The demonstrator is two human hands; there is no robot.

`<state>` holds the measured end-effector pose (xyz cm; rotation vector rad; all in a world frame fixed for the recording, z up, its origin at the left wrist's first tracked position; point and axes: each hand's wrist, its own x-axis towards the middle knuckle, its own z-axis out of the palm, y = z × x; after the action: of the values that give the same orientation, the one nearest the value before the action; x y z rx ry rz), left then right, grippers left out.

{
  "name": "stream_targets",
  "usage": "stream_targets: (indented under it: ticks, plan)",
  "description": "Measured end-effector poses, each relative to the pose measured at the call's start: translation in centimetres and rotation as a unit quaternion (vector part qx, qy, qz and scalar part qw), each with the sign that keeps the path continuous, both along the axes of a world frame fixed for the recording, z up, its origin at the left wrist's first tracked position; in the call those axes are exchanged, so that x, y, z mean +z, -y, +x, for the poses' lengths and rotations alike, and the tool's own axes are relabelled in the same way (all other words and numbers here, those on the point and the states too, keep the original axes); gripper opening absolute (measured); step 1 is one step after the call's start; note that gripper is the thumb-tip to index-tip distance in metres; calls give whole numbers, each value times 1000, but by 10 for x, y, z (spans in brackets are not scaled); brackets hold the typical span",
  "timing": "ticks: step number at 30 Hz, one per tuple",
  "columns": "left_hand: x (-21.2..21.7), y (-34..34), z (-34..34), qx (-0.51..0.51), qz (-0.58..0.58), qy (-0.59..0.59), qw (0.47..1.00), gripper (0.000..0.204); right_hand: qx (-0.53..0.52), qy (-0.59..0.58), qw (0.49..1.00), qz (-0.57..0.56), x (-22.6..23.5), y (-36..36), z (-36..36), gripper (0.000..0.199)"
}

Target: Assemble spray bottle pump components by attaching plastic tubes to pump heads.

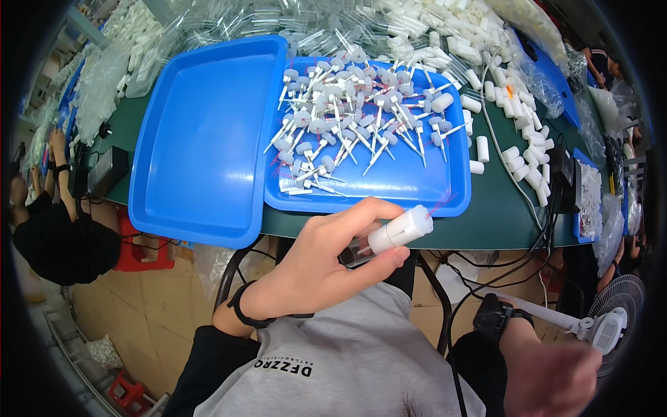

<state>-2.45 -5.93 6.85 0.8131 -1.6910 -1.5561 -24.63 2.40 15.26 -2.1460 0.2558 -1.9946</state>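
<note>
My left hand is closed around a clear plastic tube with a white cylinder inside. A frosted round cap sits at the tube's upper right end, and thin red wires stick out there. The tube is tilted, just in front of the blue tray. In that tray lies a loose pile of small white stick-like parts with grey round caps, some trailing red wires. Smeared by motion, my right hand is low at the right, near a fan; its fingers cannot be made out.
A second blue tray overlaps the first tray's left side. White cylinders lie scattered to the right, beside a pale cable. Clear tubes are heaped at the back. A fan stands at lower right. At left, another person works.
</note>
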Motion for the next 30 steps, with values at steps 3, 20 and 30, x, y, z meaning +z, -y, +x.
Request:
stream_targets:
  ticks: [3,20,30]
  plan:
    - [-3,-4,-5,-12,75,-48,996,28,-48,-179,924,336,-13,21,-14,19]
    - [-4,-5,-20,-47,250,-115,960,50,28,-23,874,485,-79,68,32,28]
    - [-6,-6,-16,-55,231,-107,965,43,-80,-154,920,352,-80,72,34,28]
